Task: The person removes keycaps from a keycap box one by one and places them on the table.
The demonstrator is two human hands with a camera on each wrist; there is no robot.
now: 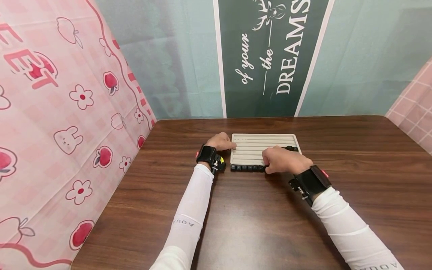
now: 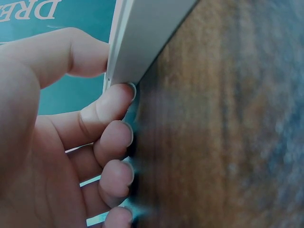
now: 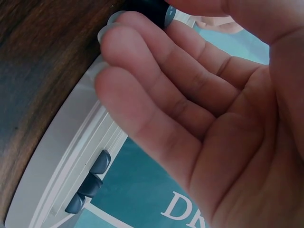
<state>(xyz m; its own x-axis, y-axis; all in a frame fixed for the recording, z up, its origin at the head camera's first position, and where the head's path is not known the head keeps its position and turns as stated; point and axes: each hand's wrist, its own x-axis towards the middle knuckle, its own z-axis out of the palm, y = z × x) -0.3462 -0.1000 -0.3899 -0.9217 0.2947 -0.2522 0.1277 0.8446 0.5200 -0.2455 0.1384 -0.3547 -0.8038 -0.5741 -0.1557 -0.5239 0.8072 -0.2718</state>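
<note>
A cream-coloured tray (image 1: 249, 153) with long parallel ridges lies on the table. My left hand (image 1: 220, 141) pinches its left edge between thumb and index finger; the left wrist view shows the rim (image 2: 137, 38) there. Along the tray's near side runs a row of black keycaps (image 1: 244, 168). My right hand (image 1: 287, 160) is at the right end of that row, pinching a black keycap (image 3: 170, 16), mostly hidden by the fingers. A few more keycaps (image 3: 90, 183) sit in the tray's right end, also visible in the head view.
The brown wooden table (image 1: 256, 225) extends around the tray. A teal cloth with a dark lettered panel (image 1: 270, 56) hangs behind, and a pink printed cloth (image 1: 81, 142) hangs along the left side.
</note>
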